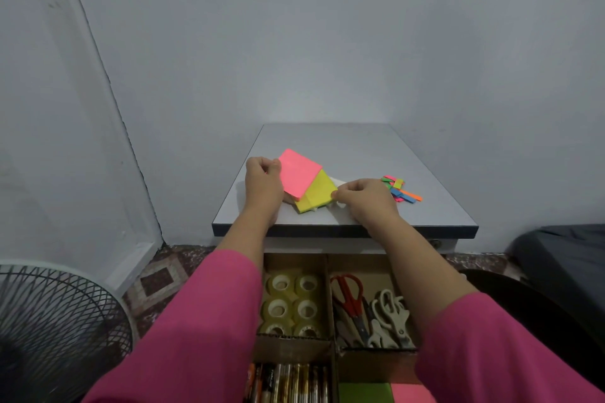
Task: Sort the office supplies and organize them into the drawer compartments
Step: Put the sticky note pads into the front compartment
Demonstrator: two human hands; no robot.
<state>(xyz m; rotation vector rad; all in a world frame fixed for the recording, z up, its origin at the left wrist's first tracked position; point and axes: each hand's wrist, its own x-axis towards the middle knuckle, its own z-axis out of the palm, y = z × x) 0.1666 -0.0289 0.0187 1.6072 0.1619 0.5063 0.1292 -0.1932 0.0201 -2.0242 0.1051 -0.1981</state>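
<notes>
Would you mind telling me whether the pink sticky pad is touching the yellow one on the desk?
Touching. The head view shows the pink sticky pad lying partly on top of the yellow sticky pad, its lower right edge overlapping it with no gap.

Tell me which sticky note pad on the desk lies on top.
The pink pad, gripped by the left hand; it overlaps the yellow pad beneath.

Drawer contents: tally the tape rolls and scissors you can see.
Tape rolls: 6
Red scissors: 1
White scissors: at least 2, overlapping, exact count unclear
Total: at least 9
</notes>
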